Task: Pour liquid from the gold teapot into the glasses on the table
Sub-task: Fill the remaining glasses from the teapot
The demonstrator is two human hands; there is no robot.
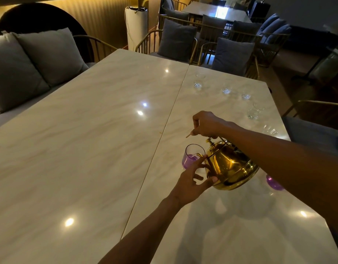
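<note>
The gold teapot (231, 166) hangs tilted to the left above the marble table (88, 140), its spout at the rim of a purple glass (192, 157) that holds some liquid. My right hand (206, 123) grips the teapot's top handle. My left hand (193, 180) touches the teapot's lower side and the glass with spread fingers. A second purple glass (274, 182) stands right of the teapot, partly hidden by my right arm. Several clear glasses, such as the one (197, 81) at the far end, line the table's right side.
A seam (164, 130) splits the table into two slabs. A grey cushioned sofa (30, 63) runs along the left. Gold-framed chairs with grey cushions (175, 39) stand beyond the far edge, and another chair (313, 111) sits at the right.
</note>
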